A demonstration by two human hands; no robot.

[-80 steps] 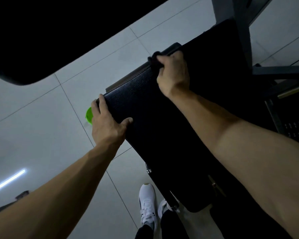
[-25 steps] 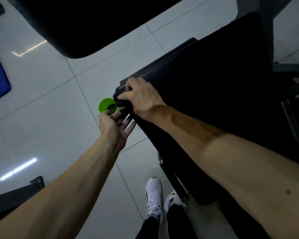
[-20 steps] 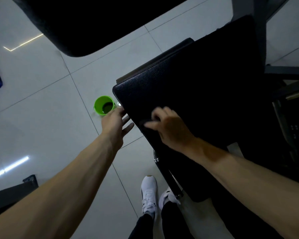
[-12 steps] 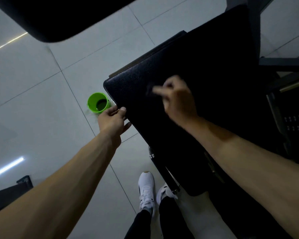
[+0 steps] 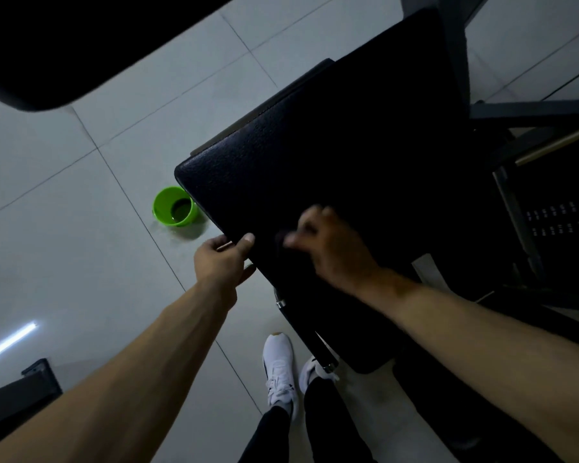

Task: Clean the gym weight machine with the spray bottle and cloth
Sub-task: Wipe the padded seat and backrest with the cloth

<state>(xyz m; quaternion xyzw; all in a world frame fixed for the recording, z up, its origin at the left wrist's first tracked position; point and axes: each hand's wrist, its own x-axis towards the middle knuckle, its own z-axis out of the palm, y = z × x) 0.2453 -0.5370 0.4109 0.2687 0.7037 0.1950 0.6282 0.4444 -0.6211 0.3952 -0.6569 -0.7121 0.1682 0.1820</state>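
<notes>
The black padded seat [image 5: 331, 155] of the weight machine fills the middle of the view. My right hand [image 5: 335, 245] presses a dark cloth [image 5: 283, 243] onto the pad near its front left edge; the hand is motion-blurred and the cloth barely shows against the black pad. My left hand [image 5: 221, 259] grips the pad's left edge, thumb on top and fingers curled under. No spray bottle is in view.
A small green bucket [image 5: 174, 207] stands on the grey tiled floor [image 5: 64, 228] left of the pad's corner. Another black pad [image 5: 64, 45] hangs at the top left. The metal frame and weight stack [image 5: 559, 215] are on the right. My white shoes [image 5: 279, 369] are below.
My right hand slid the cloth from the pad's far left corner back along the surface toward me, with back-and-forth strokes. My left hand moved from open beside the edge to gripping it.
</notes>
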